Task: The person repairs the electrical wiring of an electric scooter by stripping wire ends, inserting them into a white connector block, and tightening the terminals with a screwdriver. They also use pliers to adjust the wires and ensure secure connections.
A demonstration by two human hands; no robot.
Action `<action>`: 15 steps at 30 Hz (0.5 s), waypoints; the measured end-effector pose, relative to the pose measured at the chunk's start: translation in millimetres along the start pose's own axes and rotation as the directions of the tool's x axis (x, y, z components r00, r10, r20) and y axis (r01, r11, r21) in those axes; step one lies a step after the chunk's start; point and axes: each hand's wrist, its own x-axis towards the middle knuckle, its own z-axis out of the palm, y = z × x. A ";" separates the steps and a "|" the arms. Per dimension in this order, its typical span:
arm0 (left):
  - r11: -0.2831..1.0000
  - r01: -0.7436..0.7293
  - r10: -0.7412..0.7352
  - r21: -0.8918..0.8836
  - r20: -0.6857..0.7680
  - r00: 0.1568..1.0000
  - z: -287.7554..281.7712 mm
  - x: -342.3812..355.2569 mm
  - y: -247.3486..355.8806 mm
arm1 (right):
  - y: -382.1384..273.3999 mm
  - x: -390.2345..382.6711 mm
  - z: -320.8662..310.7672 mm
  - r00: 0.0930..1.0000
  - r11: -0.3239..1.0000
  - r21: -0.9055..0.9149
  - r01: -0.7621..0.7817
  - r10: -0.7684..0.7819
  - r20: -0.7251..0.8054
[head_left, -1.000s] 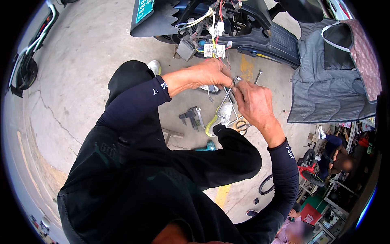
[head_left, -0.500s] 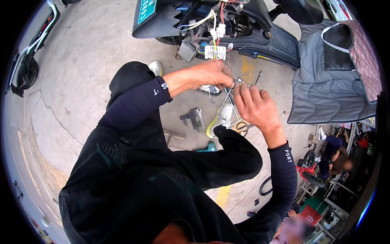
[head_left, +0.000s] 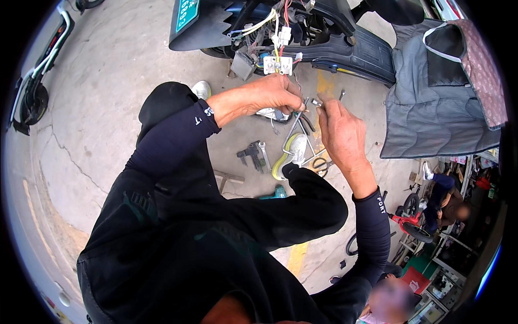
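My left hand (head_left: pixel 270 93) is pinched closed just below a white terminal block (head_left: pixel 278 65) with red and yellow wires; what its fingertips hold is hidden. To its right, my right hand (head_left: pixel 343 135) is closed round a silver metal tool (head_left: pixel 317 102), whose socket-like end pokes out past the fingers toward the left hand. A small gap separates the two hands. Bundled wires (head_left: pixel 264 24) hang from the opened end of a dark electric scooter (head_left: pixel 350 54). Thin bent metal rods (head_left: pixel 292 131) stand beside my white shoe (head_left: pixel 294 151), below the hands.
On the concrete lie an open-ended wrench (head_left: pixel 264 155), a dark tool (head_left: pixel 250 155), scissors (head_left: pixel 322 167) and a teal tool (head_left: pixel 279 193). A grey quilted cover (head_left: pixel 410 129) hangs at right. Two other people sit farther right, near a red-framed bike (head_left: pixel 413 224).
My right hand has turned and drawn slightly apart from the left, showing the tool's socket-like end. My left hand has barely shifted; the whole view has moved a little.
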 end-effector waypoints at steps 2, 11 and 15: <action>1.000 -0.003 0.003 -0.016 0.003 1.000 0.4 0.3 0.5 | 5.7 1.9 -3.8 0.947 0.902 -0.290 0.321 -0.314 0.072; 1.000 -0.024 0.024 0.011 0.028 0.999 4.0 -1.9 1.3 | 1.3 8.4 -4.0 0.920 0.941 -0.061 0.333 -0.310 0.238; 0.998 -0.030 0.030 0.052 0.009 1.000 3.6 0.6 -0.9 | 7.1 13.2 13.4 0.538 -0.157 0.594 -0.789 0.293 0.791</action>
